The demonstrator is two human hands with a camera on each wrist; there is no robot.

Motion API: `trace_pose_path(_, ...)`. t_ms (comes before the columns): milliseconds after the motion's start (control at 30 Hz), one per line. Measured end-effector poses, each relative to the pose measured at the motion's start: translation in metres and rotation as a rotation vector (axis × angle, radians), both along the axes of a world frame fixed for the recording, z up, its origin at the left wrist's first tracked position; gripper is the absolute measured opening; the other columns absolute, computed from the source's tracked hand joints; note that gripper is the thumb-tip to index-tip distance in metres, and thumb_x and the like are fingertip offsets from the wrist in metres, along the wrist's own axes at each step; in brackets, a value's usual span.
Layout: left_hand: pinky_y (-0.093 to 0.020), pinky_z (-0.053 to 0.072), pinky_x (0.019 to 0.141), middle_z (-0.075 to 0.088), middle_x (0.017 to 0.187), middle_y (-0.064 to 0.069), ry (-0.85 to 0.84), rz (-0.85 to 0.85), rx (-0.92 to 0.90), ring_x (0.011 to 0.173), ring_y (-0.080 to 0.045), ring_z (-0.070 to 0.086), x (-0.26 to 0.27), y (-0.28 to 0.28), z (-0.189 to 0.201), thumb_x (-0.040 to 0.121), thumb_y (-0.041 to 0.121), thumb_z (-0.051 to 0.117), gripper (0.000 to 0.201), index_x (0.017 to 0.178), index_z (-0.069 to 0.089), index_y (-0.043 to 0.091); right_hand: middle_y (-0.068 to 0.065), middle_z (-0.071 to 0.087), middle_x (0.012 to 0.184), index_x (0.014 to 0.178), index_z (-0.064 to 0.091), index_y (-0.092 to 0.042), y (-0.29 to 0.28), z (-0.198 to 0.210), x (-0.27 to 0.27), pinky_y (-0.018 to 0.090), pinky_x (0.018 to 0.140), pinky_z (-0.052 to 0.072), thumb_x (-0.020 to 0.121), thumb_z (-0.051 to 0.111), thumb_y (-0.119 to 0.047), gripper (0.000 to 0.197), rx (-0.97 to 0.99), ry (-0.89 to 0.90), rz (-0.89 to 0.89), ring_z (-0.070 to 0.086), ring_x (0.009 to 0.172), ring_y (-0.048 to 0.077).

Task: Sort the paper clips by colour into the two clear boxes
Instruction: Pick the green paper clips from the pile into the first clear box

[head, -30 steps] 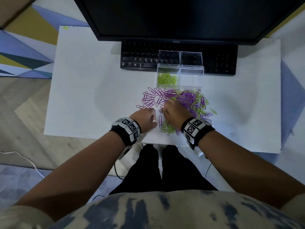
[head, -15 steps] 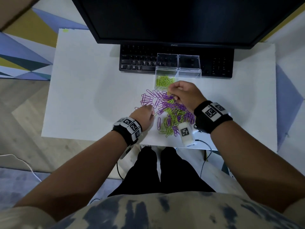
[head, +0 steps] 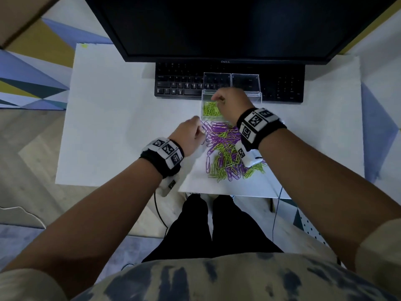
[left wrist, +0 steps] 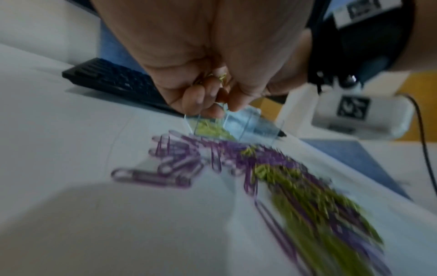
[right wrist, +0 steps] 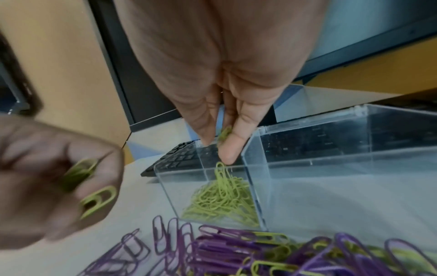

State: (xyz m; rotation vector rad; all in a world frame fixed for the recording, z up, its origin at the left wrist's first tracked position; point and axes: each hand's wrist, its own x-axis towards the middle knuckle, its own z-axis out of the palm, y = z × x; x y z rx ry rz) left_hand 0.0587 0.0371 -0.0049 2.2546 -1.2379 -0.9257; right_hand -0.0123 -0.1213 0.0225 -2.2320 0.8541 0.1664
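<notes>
A mixed pile of purple and green paper clips (head: 225,153) lies on the white table in front of two clear boxes. The left box (head: 206,92) holds green clips (right wrist: 220,201); the right box (right wrist: 331,168) looks empty. My right hand (head: 214,98) hovers over the left box, pinching a green clip (right wrist: 224,133), and another green clip (right wrist: 221,171) is dropping under the fingertips. My left hand (head: 200,129) is at the pile's far left edge, fingers curled round several green clips (right wrist: 89,186).
A black keyboard (head: 180,83) lies right behind the boxes, whose open lids stand over it. A dark monitor (head: 217,29) is above it. The table's front edge (head: 217,193) runs close to the pile. Bare table (head: 108,127) spreads to the left.
My right hand went from the pile up to the left box and is over it now. My left hand moved forward along the pile's left side toward the boxes.
</notes>
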Motion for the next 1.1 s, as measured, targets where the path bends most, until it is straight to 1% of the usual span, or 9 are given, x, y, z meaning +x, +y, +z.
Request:
trace_pose_path(167, -0.013, 0.033, 0.053, 0.053, 0.081, 0.004, -0.028, 0.006, -0.064, 0.062, -0.006, 0.047, 0.020, -0.033, 0.022, 0.092, 0.014, 0.052, 0.005, 0.095, 0.051, 0.010, 0.002, 0.066, 0.107, 0.109, 0.066, -0.010, -0.002, -0.002, -0.022, 0.024, 0.083, 0.049, 0.094, 0.048, -0.003, 0.025, 0.063, -0.172, -0.148, 0.058, 0.091, 0.011)
trace_pose_path(233, -0.016, 0.038, 0.056, 0.056, 0.087, 0.000, -0.040, -0.020, -0.058, 0.068, -0.012, 0.052, 0.025, -0.051, 0.025, 0.092, 0.011, 0.050, 0.007, 0.097, 0.052, 0.008, -0.001, 0.063, 0.093, 0.103, 0.067, -0.007, 0.001, -0.003, -0.036, 0.025, 0.081, 0.051, 0.091, 0.050, -0.002, 0.021, 0.075, -0.254, -0.210, 0.057, 0.084, 0.010)
trace_pose_path(333, -0.029, 0.045, 0.069, 0.056, 0.095, -0.007, -0.145, -0.098, -0.021, 0.083, -0.022, 0.055, 0.024, -0.076, 0.023, 0.090, 0.009, 0.049, 0.008, 0.097, 0.052, 0.007, -0.006, 0.061, 0.084, 0.098, 0.067, -0.006, 0.010, -0.011, -0.060, 0.015, 0.073, 0.046, 0.090, 0.053, -0.004, 0.017, 0.100, -0.268, -0.255, 0.054, 0.072, 0.001)
trace_pose_path(400, -0.032, 0.043, 0.072, 0.053, 0.099, -0.008, -0.216, -0.164, 0.022, 0.087, -0.022, 0.052, 0.022, -0.088, 0.018, 0.090, 0.006, 0.048, 0.011, 0.100, 0.051, 0.007, -0.002, 0.064, 0.089, 0.097, 0.068, -0.008, 0.020, -0.019, -0.074, 0.014, 0.071, 0.043, 0.091, 0.051, -0.005, 0.018, 0.132, -0.180, -0.196, 0.054, 0.073, 0.001)
trace_pose_path(533, -0.030, 0.038, 0.072, 0.055, 0.110, -0.014, -0.293, -0.306, 0.078, 0.098, -0.028, 0.055, 0.019, -0.098, 0.009, 0.088, -0.004, 0.045, 0.022, 0.107, 0.052, 0.005, 0.003, 0.066, 0.087, 0.093, 0.072, -0.012, 0.043, -0.039, -0.099, 0.031, 0.076, 0.052, 0.084, 0.053, -0.002, 0.022, 0.166, -0.045, 0.005, 0.061, 0.076, 0.016)
trace_pose_path(667, -0.041, 0.045, 0.090, 0.057, 0.121, -0.011, -0.379, -0.328, -0.040, 0.113, -0.030, 0.049, 0.015, -0.082, 0.010, 0.083, 0.007, 0.053, 0.035, 0.118, 0.055, 0.008, 0.001, 0.052, 0.089, 0.097, 0.072, -0.019, 0.057, -0.053, -0.113, 0.029, 0.073, 0.043, 0.078, 0.064, -0.005, 0.025, 0.136, 0.028, 0.200, 0.049, 0.076, 0.014)
trace_pose_path(800, -0.034, 0.046, 0.086, 0.056, 0.102, -0.006, -0.338, -0.218, -0.206, 0.099, -0.024, 0.049, -0.007, -0.040, 0.010, 0.082, 0.015, 0.058, 0.014, 0.096, 0.059, 0.010, 0.005, 0.050, 0.098, 0.102, 0.070, -0.019, 0.059, -0.054, -0.113, 0.033, 0.075, 0.048, 0.081, 0.065, -0.012, 0.023, 0.061, 0.112, 0.285, 0.053, 0.087, 0.022)
trace_pose_path(900, -0.025, 0.049, 0.086, 0.055, 0.091, 0.004, -0.176, -0.271, -0.101, 0.088, -0.010, 0.050, -0.023, -0.003, -0.004, 0.087, 0.015, 0.059, 0.002, 0.086, 0.060, 0.014, 0.002, 0.046, 0.095, 0.101, 0.069, -0.016, 0.050, -0.052, -0.113, 0.029, 0.070, 0.044, 0.086, 0.061, -0.009, 0.018, 0.024, 0.095, 0.194, 0.053, 0.083, 0.022)
trace_pose_path(1100, -0.028, 0.048, 0.086, 0.051, 0.095, 0.004, -0.112, -0.325, 0.059, 0.086, -0.008, 0.046, -0.027, 0.033, -0.031, 0.090, 0.016, 0.051, 0.014, 0.097, 0.063, 0.017, 0.001, 0.045, 0.088, 0.093, 0.069, -0.018, 0.053, -0.049, -0.119, 0.034, 0.069, 0.046, 0.084, 0.061, -0.009, 0.016, 0.019, 0.030, 0.195, 0.047, 0.080, 0.018)
